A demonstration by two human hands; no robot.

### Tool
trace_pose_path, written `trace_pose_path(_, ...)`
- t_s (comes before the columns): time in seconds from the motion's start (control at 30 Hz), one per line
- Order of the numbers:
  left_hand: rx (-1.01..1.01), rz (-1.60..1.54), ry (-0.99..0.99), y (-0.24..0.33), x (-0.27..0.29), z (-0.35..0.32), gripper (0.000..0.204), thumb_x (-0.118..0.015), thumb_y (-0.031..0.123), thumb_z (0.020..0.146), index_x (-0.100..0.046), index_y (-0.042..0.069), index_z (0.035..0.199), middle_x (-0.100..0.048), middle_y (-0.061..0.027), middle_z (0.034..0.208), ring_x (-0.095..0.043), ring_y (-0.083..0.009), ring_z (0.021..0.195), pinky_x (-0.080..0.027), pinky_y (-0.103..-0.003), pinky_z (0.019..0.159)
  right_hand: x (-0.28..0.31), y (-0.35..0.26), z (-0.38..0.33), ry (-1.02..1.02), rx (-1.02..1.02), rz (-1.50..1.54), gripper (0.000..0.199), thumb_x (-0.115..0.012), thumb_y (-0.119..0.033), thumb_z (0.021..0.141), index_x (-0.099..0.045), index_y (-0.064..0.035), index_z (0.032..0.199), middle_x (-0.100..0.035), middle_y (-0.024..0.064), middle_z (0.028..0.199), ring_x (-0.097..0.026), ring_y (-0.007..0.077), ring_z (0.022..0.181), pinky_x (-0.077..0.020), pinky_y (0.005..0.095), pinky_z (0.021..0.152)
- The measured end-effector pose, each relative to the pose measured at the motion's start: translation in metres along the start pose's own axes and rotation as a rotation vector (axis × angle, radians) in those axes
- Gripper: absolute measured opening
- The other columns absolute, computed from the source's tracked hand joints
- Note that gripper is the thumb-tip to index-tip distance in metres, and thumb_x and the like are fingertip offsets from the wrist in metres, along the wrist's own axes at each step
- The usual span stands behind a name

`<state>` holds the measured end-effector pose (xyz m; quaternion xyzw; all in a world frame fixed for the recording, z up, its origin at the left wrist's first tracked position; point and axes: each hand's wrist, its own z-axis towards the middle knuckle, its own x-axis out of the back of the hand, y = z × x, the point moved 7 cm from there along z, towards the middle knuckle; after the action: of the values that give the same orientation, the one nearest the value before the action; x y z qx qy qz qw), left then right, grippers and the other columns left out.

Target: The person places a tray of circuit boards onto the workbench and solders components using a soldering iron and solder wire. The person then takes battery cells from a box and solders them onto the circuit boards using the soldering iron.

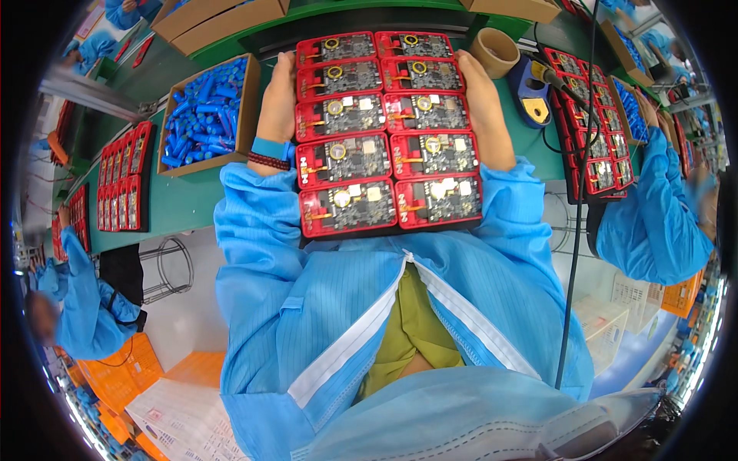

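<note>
Between my two hands is a black tray (400, 233) bearing two columns of red-framed circuit boards (346, 161). Each board sits in a red case, with a round part and small silver or white parts showing. My left hand (278, 96) grips the tray's left edge, its wrist in a blue band and a dark red beaded bracelet. The right edge is held by my right hand (482, 92). Most of the fingers go under or behind the tray, out of sight. The tray's near edge is close to my body.
A cardboard box (164, 146) of blue cylindrical cells stands left on the green table (184, 201). At right are a brown round pot (495, 54), a soldering iron stand (532, 100) and another board tray (592, 123). A dark cable (575, 269) hangs down there. Co-workers sit on both sides.
</note>
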<state>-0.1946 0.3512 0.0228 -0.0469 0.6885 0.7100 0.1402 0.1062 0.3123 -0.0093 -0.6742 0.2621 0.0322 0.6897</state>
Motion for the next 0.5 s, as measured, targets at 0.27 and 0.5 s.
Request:
trace_pose_path(0.27,-0.066,0.066,0.083,-0.013,0.015,0.040,0.050,-0.040,0.039,0.096,-0.043,0.002,0.131,-0.051,-0.0106,0.127,-0.050,-0.0193,0.113,-0.040,-0.030,0.095,-0.006,-0.023,0.032,-0.095,0.193,-0.694,0.057,-0.057,-0.031,0.089,-0.039,0.0016,0.132,-0.054,0.0163,0.122,-0.053,0.0196,0.107,-0.0424,0.0303,0.088)
trace_pose_path(0.5,-0.474,0.761,-0.106,-0.011,0.004,0.067,0.047,-0.035,0.036,0.098,-0.049,0.000,0.124,-0.050,-0.0143,0.128,-0.046,-0.0252,0.120,-0.032,-0.030,0.101,-0.041,-0.011,0.065,-0.273,0.494,-0.981,0.047,-0.056,-0.033,0.089,-0.052,-0.0007,0.122,-0.050,0.0166,0.127,-0.050,0.0252,0.114,-0.0397,0.0311,0.095)
